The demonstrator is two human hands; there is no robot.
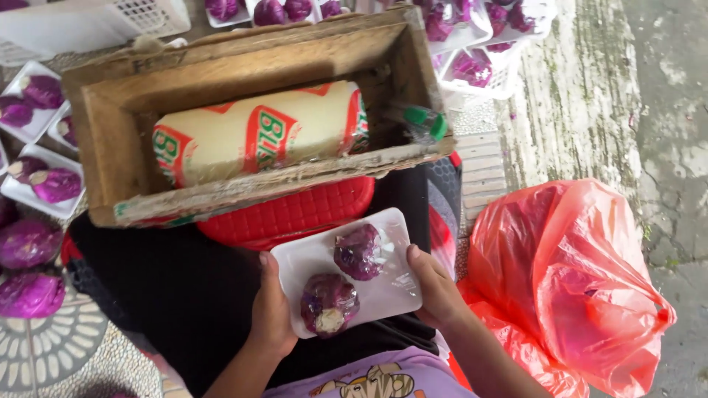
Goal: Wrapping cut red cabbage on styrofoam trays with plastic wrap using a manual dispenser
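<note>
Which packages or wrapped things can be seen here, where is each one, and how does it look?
Film roll: lying in wooden box; pale yellow cylinder, red-green label.
White tray: held between left hand and right hand; two wrapped purple cabbages.
Plastic bag: right; crumpled, orange-red.

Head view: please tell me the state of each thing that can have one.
white tray: held level by both hands, wrapped, two purple cabbages on it
left hand: gripping tray edge
right hand: gripping tray edge
wooden box: open, film roll inside
red bag: crumpled
</note>
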